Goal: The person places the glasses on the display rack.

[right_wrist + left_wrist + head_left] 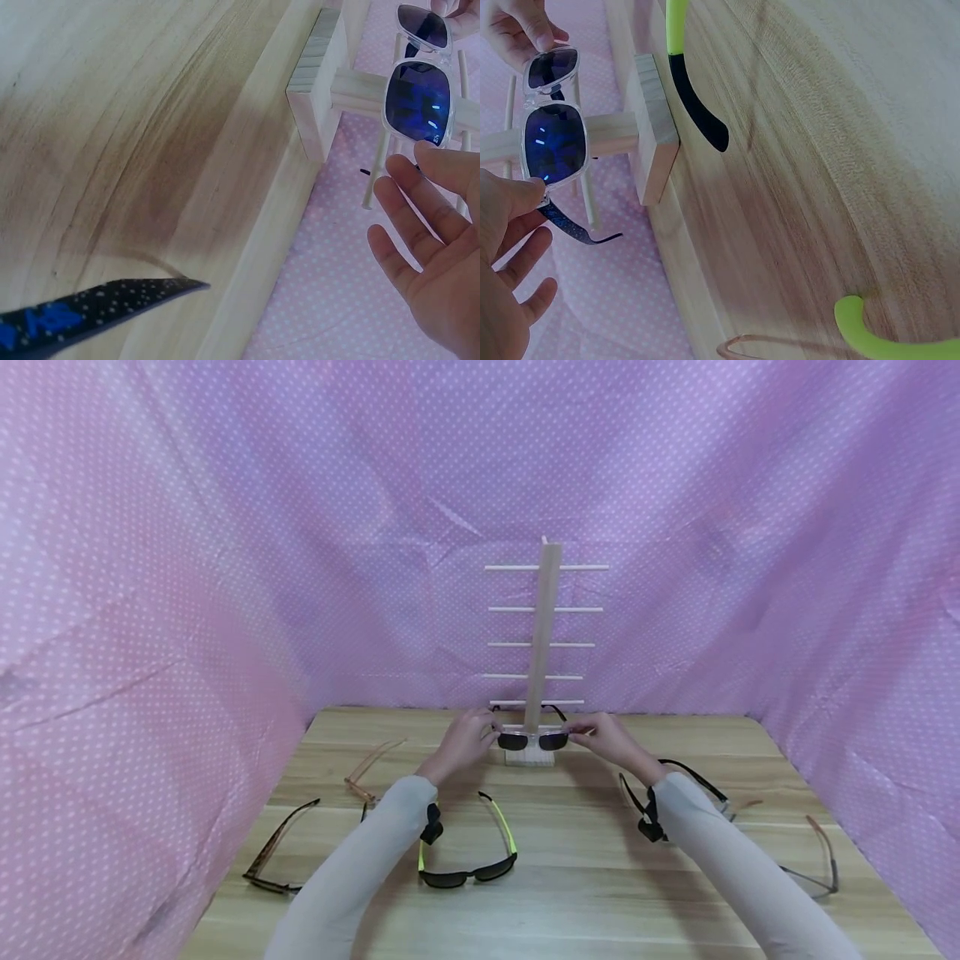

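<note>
Both hands hold one pair of sunglasses (553, 741) with a clear frame, dark bluish lenses and dark temples. My left hand (463, 742) pinches its left end near the hinge, between thumb and fingers. At the other end my right hand (609, 739) pinches the frame, its remaining fingers spread in the right wrist view. The lenses face me, low in front of a wooden display stand (543, 627) with several thin crossbars. In the left wrist view, the dark temple (574, 223) reaches back beside a low crossbar (589, 196). The stand's base (529, 758) shows just under the sunglasses.
Sunglasses with yellow-green temples (446, 880) lie on the wooden table (570, 893) between my forearms. Tortoiseshell glasses (258, 863) and light-brown-armed glasses (362, 770) lie to the left. Black-armed glasses (693, 774) and thin-framed glasses (832, 864) are on the right. A pink dotted cloth (405, 485) surrounds the table.
</note>
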Demonstrator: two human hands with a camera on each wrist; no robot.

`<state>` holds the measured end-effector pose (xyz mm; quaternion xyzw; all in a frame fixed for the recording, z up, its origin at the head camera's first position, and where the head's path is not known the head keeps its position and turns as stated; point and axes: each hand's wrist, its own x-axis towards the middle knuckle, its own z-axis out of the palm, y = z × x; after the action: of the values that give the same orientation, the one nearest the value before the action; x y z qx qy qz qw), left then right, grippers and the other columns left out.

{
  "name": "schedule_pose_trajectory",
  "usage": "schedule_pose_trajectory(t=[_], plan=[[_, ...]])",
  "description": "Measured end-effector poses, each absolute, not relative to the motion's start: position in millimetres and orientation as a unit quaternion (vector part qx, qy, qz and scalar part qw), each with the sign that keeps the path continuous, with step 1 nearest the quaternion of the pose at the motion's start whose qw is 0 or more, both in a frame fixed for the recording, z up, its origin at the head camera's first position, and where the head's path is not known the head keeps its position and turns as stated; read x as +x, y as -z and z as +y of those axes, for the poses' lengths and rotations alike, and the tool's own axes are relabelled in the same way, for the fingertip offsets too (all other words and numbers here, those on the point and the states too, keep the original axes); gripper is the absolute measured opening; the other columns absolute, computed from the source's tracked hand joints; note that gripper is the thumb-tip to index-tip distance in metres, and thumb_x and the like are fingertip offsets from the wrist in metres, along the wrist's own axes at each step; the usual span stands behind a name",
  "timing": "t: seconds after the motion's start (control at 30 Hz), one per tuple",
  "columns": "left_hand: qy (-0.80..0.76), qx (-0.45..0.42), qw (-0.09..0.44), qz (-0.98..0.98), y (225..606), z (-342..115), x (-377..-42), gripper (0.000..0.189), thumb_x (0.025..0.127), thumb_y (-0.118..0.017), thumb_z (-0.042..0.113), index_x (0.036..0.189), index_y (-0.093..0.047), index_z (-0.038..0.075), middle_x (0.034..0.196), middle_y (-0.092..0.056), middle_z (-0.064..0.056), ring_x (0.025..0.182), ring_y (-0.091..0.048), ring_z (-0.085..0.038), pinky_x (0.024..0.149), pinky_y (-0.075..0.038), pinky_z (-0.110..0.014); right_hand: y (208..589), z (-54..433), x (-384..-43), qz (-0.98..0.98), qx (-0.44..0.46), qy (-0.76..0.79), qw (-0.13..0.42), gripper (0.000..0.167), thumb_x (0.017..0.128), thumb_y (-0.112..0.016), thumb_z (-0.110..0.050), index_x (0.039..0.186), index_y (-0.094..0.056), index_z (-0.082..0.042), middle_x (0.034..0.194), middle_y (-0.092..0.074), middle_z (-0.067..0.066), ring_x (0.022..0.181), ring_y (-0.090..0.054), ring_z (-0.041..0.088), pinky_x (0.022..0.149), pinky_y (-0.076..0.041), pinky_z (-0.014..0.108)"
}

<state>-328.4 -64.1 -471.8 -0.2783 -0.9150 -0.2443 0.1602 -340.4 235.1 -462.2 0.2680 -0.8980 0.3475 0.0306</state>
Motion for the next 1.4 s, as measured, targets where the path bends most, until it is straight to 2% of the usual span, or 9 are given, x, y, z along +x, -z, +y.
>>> schedule_pose_trajectory(t=[0.3, 0.6, 0.83, 0.97, 1.13, 1.4], plan=[[0.266, -0.263, 0.152, -0.915, 479, -64, -335, 0.007, 0.093, -0.073, 0.007, 0.098, -0.077, 0.005, 0.110, -0.075, -0.011, 0.115, -0.067, -0.032, 0.107, -0.050, -0.046, 470, 234, -346, -0.893, 0.271, -0.359, 0.022, 0.018, 0.095, -0.068, 0.000, 0.110, -0.076, 0.002, 0.105, -0.077, 0.019, 0.092, -0.072, 0.029, 0.083, -0.060, 0.045], [0.282, -0.249, 0.157, -0.913, 487, -67, -343, 0.004, 0.092, -0.073, 0.007, 0.096, -0.076, 0.006, 0.109, -0.074, -0.010, 0.107, -0.068, -0.028, 0.098, -0.055, -0.044, 478, 228, -351, -0.886, 0.280, -0.367, 0.039, 0.016, 0.090, -0.069, 0.005, 0.105, -0.076, 0.006, 0.098, -0.077, 0.021, 0.084, -0.071, 0.024, 0.078, -0.059, 0.033], [0.284, -0.243, 0.167, -0.912, 492, -66, -349, 0.005, 0.092, -0.073, 0.007, 0.095, -0.077, 0.006, 0.109, -0.075, -0.011, 0.107, -0.069, -0.028, 0.096, -0.056, -0.043, 479, 225, -355, -0.893, 0.265, -0.361, 0.041, 0.016, 0.092, -0.068, 0.003, 0.106, -0.076, 0.005, 0.099, -0.077, 0.020, 0.086, -0.070, 0.023, 0.080, -0.059, 0.038], [0.290, -0.240, 0.171, -0.911, 492, -65, -350, 0.005, 0.092, -0.074, 0.006, 0.095, -0.077, 0.006, 0.110, -0.075, -0.013, 0.111, -0.068, -0.032, 0.100, -0.054, -0.046, 481, 225, -357, -0.894, 0.261, -0.361, 0.042, 0.017, 0.093, -0.068, 0.002, 0.107, -0.076, 0.005, 0.096, -0.076, 0.019, 0.084, -0.069, 0.023, 0.079, -0.058, 0.035], [0.298, -0.237, 0.165, -0.910, 492, -62, -351, 0.007, 0.092, -0.073, 0.006, 0.097, -0.076, 0.003, 0.114, -0.074, -0.018, 0.121, -0.064, -0.038, 0.108, -0.049, -0.051, 482, 225, -359, -0.894, 0.254, -0.367, 0.046, 0.018, 0.092, -0.068, 0.004, 0.109, -0.075, 0.006, 0.093, -0.075, 0.021, 0.081, -0.067, 0.019, 0.075, -0.055, 0.028], [0.281, -0.226, 0.181, -0.915, 492, -58, -352, 0.006, 0.091, -0.074, 0.006, 0.095, -0.077, 0.005, 0.112, -0.075, -0.014, 0.119, -0.066, -0.035, 0.104, -0.052, -0.047, 482, 223, -361, -0.895, 0.233, -0.379, 0.034, 0.020, 0.093, -0.066, 0.004, 0.111, -0.073, 0.008, 0.089, -0.074, 0.024, 0.069, -0.058, 0.009, 0.062, -0.048, 0.022]])
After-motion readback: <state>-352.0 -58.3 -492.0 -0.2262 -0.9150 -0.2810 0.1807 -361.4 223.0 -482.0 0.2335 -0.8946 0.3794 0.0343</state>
